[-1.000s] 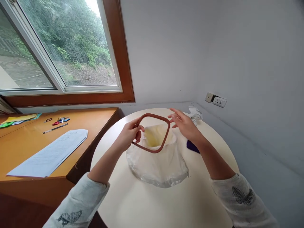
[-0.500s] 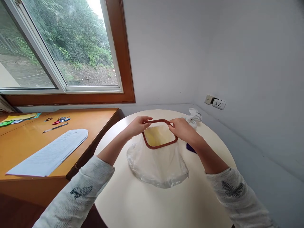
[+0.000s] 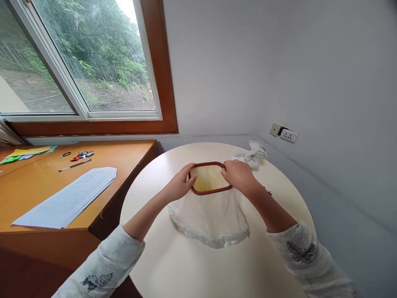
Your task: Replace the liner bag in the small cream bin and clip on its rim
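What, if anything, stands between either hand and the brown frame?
Nothing visible: the left hand holds the brown frame at its left side, the right hand at its right. The white bag spreads out below it.

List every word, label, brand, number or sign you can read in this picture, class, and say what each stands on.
No text can be read.
Paper sheets on the desk: lines of writing, too small to read.
Brown frame and whitish plastic bag: no lettering visible.
Sleeves: dark winged motifs, no readable words.
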Demonstrator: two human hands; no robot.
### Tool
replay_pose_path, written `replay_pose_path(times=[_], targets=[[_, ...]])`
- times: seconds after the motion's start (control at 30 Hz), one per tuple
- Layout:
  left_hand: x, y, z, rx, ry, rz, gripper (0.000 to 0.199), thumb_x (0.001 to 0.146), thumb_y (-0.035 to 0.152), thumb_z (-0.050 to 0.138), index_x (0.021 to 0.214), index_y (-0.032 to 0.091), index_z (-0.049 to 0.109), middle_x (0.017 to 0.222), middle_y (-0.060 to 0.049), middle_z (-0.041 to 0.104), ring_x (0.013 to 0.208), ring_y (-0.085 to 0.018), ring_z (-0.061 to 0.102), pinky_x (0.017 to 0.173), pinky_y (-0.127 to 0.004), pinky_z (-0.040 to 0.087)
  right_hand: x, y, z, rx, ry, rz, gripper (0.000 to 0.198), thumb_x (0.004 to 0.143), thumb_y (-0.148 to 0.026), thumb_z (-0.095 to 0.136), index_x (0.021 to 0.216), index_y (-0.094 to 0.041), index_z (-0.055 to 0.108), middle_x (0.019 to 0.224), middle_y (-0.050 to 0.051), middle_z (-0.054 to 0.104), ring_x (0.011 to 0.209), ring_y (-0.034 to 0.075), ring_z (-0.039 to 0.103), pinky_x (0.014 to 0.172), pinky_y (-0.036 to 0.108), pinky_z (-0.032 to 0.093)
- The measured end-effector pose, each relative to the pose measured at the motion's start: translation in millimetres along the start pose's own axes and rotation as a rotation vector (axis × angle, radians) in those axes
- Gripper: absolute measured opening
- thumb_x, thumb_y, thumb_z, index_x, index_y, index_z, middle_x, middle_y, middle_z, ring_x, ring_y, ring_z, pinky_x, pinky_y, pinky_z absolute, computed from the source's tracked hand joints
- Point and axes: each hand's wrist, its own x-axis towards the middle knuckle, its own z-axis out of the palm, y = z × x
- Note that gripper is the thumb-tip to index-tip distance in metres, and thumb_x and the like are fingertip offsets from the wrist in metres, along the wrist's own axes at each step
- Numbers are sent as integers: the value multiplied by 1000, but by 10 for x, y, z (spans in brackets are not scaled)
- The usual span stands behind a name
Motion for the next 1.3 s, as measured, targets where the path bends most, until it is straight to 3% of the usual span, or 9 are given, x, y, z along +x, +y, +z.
replay_pose_path(times=[0.47, 0.57, 0.67, 0.7, 0.77, 0.87, 1.03, 1.17, 1.3], targets=[[18, -120, 42, 44, -11, 24, 48, 84, 35, 39, 130, 22, 40, 138, -8, 39, 127, -25, 35, 103, -38, 30, -40, 32, 134, 121, -3, 33, 29, 86, -21, 36, 91, -15, 65, 84, 14, 67, 84, 23, 62, 69, 29, 39], [-198, -60, 31, 26, 257, 75, 36, 85, 36, 41, 117, 22, 51, 122, -9, 51, 119, -24, 42, 101, -38, 31, -102, 236, 263, 410, 94, 4, 37, 90, -27, 28, 112, -20, 57, 102, 9, 65, 97, 19, 59, 76, 28, 41], [-598, 20, 99, -75, 556, 99, 22, 85, 32, 42, 96, 21, 57, 90, -6, 58, 89, -20, 54, 81, -33, 43, -98, 447, 521, 929, 201, 66, 40, 88, -31, 30, 120, -19, 50, 111, 9, 62, 102, 16, 57, 86, 29, 41], [-732, 46, 149, -125, 483, 77, 19, 86, 32, 42, 88, 21, 57, 78, -4, 56, 76, -18, 53, 71, -30, 44, -76, 483, 612, 1089, 177, 97, 40, 87, -33, 33, 119, -17, 51, 111, 10, 62, 102, 17, 57, 86, 30, 42], [-940, 83, 285, -192, 137, 25, 19, 85, 34, 43, 81, 21, 57, 64, -1, 51, 61, -15, 48, 59, -27, 42, -16, 481, 770, 1345, 90, 137, 41, 84, -37, 37, 118, -16, 51, 113, 11, 61, 103, 17, 57, 85, 31, 43], [-1018, 60, 492, -287, -142, -73, 21, 85, 37, 42, 92, 23, 55, 72, -2, 53, 68, -16, 51, 62, -27, 45, 50, 338, 921, 1440, 22, 135, 43, 83, -41, 39, 116, -20, 54, 110, 7, 64, 102, 18, 58, 83, 31, 45], [-697, -224, 522, -337, -10, -97, 19, 83, 38, 45, 92, 22, 48, 94, -5, 53, 92, -19, 54, 80, -32, 46, -7, 143, 1081, 1586, -107, 116, 42, 80, -50, 42, 99, -20, 65, 90, 7, 69, 96, 23, 59, 79, 34, 47], [-363, -375, 466, -375, 138, -162, 25, 78, 32, 49, 100, 22, 45, 109, -7, 50, 103, -21, 52, 82, -36, 47, -137, 200, 1208, 1644, -95, 102, 42, 81, -47, 42, 104, -18, 61, 103, 8, 65, 101, 21, 57, 86, 34, 43], [12, -355, 742, -541, 148, -131, 39, 81, 29, 45, 120, 25, 38, 127, -10, 44, 114, -22, 47, 85, -38, 46, -255, 317, 1238, 1609, 34, 94, 46, 79, -46, 47, 118, -23, 53, 118, 6, 58, 113, 20, 50, 91, 33, 41]])
